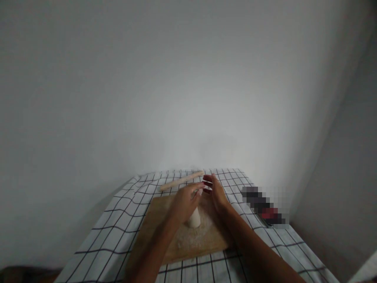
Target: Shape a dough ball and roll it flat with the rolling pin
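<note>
A pale piece of dough [194, 219], roughly cylindrical, sits on a wooden board [156, 208] dusted with flour. My left hand [186, 199] is just above and left of the dough and hides part of it; whether it touches the dough I cannot tell. Its fingers stretch to the right, slightly bent. Facing it, my right hand [217, 192] is raised over the board's right side with its fingers apart and nothing in them. The fingertips of both hands come close together beyond the dough. A thin wooden rolling pin [181, 181] lies behind the board.
A white tablecloth with a dark grid [114, 228] covers the table. At the right edge lies a dark and red object [262, 206], blurred by pixels. A pale wall [188, 98] rises behind the table, and another wall stands at the right.
</note>
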Motion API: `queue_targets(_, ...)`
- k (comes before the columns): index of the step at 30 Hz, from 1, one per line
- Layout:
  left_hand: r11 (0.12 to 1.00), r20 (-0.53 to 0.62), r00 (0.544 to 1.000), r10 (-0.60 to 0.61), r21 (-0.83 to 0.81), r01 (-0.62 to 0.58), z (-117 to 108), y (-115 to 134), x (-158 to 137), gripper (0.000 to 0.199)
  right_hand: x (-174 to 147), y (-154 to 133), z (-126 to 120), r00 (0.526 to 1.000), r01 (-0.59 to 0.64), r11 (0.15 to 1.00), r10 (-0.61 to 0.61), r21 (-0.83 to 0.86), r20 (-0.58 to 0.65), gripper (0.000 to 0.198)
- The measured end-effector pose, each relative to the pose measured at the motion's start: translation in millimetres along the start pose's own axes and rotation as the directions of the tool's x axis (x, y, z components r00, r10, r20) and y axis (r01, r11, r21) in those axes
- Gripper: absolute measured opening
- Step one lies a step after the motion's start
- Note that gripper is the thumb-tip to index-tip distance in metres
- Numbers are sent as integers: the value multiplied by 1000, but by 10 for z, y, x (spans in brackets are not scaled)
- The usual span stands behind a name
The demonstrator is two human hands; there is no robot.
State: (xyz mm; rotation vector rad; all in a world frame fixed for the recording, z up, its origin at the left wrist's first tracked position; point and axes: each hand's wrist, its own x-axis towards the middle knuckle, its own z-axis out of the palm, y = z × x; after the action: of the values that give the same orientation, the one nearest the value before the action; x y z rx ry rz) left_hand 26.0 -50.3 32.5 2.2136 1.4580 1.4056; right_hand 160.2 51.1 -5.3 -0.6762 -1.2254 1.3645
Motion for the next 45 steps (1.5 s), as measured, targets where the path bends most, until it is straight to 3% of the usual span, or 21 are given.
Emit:
queue_targets(3, 990, -122, 990, -73, 112, 87, -130, -47, -139, 33, 14, 1, 3, 1000, -9, 1000, 9, 0, -20, 62)
queue_targets(9, 958, -14, 1000, 21, 285, -16, -105, 142, -506, 37, 9, 55, 27, 1000, -17, 1000, 17, -23, -3, 62)
queue_targets(14, 969, 90, 993, 74, 227, -93, 138, 191, -372, 33, 42, 119, -5, 1000, -11, 1000, 11, -10, 4, 61)
queue_targets(20, 975, 118, 991, 60, 204, -84, 346, 65, -270, 36, 44, 131, -8, 1000, -25, 1000, 25, 1, -17, 61)
queue_targets(26, 978, 248, 965, -81, 204, 30, 288, -22, -55, 33, 17, 89, -3, 1000, -4, 1000, 4, -12, -27, 59)
queue_targets(31, 996, 330, 943, -34, -61, 58, 246, -159, 98, 35, 5, 17, 3, 999, 1, 1000, -2, -22, -35, 60)
queue_targets(35, 984, 312, 950, 21, -176, 36, 217, -198, 20, 37, -4, -17, 0, 999, -13, 1000, 12, -20, -32, 60)
queue_targets(41, 1000, 352, 936, 25, -13, -21, 135, -174, -226, 33, -21, 6, -22, 999, -26, 1000, 27, 9, -29, 56)
queue_targets(45, 996, 264, 965, -7, 91, -17, 139, -205, -325, 29, -15, -7, -12, 999, -45, 999, 45, 14, -30, 54)
